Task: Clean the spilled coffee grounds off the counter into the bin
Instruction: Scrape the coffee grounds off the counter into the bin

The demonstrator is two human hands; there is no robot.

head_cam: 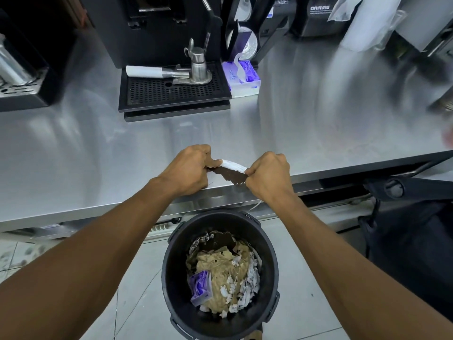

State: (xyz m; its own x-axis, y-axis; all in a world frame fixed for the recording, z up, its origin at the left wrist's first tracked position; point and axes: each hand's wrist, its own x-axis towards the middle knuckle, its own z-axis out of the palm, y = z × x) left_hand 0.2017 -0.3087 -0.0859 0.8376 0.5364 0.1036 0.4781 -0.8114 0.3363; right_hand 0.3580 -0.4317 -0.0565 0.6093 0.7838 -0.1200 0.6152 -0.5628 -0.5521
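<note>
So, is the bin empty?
No, the bin holds crumpled brown paper and a purple wrapper.

Ends of tissue [234,165] hidden in L hand [188,168], R hand [267,176], machine [152,28] top cut off, rt-side items [414,65] blurred

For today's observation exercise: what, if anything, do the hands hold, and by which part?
A white tissue, pinched at its ends: left hand on one end, right hand on the other.

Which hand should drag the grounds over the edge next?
Right hand, probably: it pinches the tissue where the coffee grounds come closest to the counter edge, above the bin.
</note>
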